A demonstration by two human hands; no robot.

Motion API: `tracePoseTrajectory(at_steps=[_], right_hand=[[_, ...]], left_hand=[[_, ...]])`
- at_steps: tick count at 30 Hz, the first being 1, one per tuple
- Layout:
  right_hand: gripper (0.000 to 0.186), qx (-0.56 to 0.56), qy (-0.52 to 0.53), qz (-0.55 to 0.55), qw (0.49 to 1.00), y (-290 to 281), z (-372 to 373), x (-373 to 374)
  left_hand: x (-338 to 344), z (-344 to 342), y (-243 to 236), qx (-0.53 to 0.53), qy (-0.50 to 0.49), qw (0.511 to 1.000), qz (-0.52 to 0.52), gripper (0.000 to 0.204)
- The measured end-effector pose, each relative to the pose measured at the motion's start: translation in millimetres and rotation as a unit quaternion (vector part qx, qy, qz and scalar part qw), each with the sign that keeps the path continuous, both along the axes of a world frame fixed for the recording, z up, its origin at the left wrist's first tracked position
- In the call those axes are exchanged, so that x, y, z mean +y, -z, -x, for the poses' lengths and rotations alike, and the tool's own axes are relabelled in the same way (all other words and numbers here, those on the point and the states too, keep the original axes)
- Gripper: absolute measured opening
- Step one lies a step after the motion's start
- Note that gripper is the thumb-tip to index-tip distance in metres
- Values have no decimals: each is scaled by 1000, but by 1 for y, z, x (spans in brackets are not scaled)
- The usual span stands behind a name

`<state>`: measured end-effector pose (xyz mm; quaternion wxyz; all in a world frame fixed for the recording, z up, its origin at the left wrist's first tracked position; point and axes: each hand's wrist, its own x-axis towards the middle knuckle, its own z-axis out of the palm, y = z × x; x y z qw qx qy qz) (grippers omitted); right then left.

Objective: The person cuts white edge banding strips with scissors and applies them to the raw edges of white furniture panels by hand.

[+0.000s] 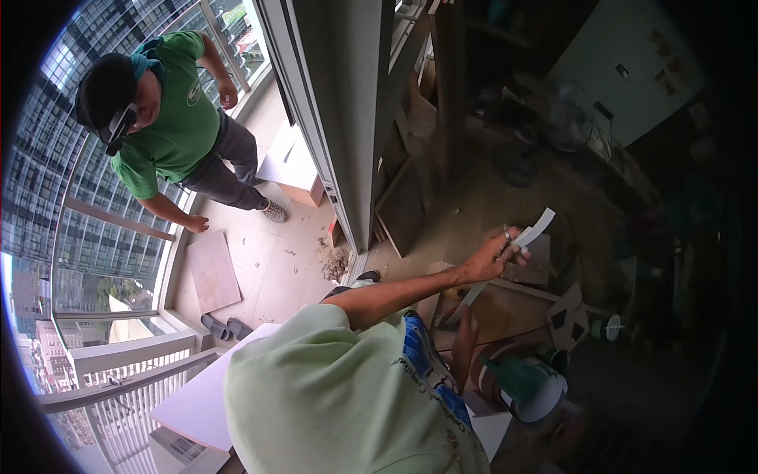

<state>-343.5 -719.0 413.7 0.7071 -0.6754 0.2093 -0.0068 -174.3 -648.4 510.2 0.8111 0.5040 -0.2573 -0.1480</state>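
Note:
My left hand [505, 254] grips a narrow white strip [538, 224] between its fingers, out over the dim floor, with one end of the strip sticking up beyond it. Lower and partly in shadow, my right hand [463, 325] is around a pale strip [474, 294] that may be part of the same piece; I cannot tell. Below them lie a tan board [505, 312] and an angular cut piece [567, 316]. A round container [541, 399] with dark green material on it stands at lower right.
A co-worker [170, 126] in a green shirt stands on the balcony beside the railing [118, 221]. A door frame [351, 150] divides it from the dark room with leaning boards [399, 209]. Also there are a loose board [212, 268], slippers [225, 325] and debris [335, 265].

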Motion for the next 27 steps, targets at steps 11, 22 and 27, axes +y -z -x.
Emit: tracePoseTrajectory(at_steps=[11, 22, 27], right_hand=[[39, 54, -25, -41, 997, 2, -55, 26], [35, -7, -68, -76, 995, 12, -131, 58], [37, 61, -138, -88, 985, 26, -149, 75]], left_hand=[[48, -37, -48, -194, 27, 980, -18, 18], [134, -55, -71, -154, -82, 983, 64, 15], [150, -51, -73, -174, -145, 974, 4, 14]])
